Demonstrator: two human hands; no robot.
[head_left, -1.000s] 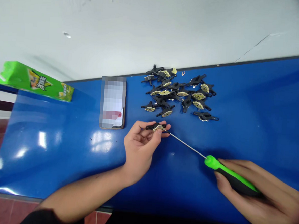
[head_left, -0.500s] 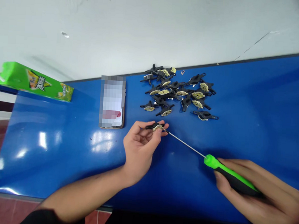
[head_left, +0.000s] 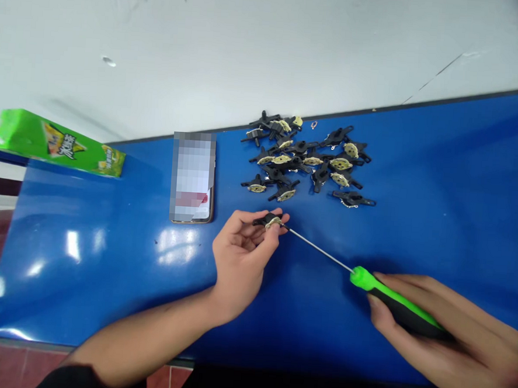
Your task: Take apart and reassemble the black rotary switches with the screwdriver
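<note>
This is one view, from the head camera. Two hands show in it: the left hand (head_left: 239, 263) and the right hand (head_left: 435, 328), both over the blue tabletop (head_left: 82, 288). The left hand is near the middle of the front edge. Its thumb and first fingers are closed in a pinch on one small black part (head_left: 269, 221) with a brass plate, and the other fingers curl loosely. The right hand, near the front right corner, is closed around the handle of one green and black screwdriver (head_left: 399, 305). Its thin steel shaft (head_left: 321, 250) runs up and to the left, and the tip reaches the held part. It seems to touch it, but the view is too small to be sure.

Beyond the hands lies one loose pile of similar black parts (head_left: 309, 159), near the back edge. There are about twenty, but they overlap, so I cannot count them exactly. One tiny metal ring (head_left: 314, 125) lies just behind the pile. The pile stands well apart from the right edge of the tabletop. Left of it lies one flat phone (head_left: 192, 178) with a blurred screen. One green carton (head_left: 55, 143) lies at the back left corner, past the phone. Behind the back edge is a white wall (head_left: 251, 41).
</note>
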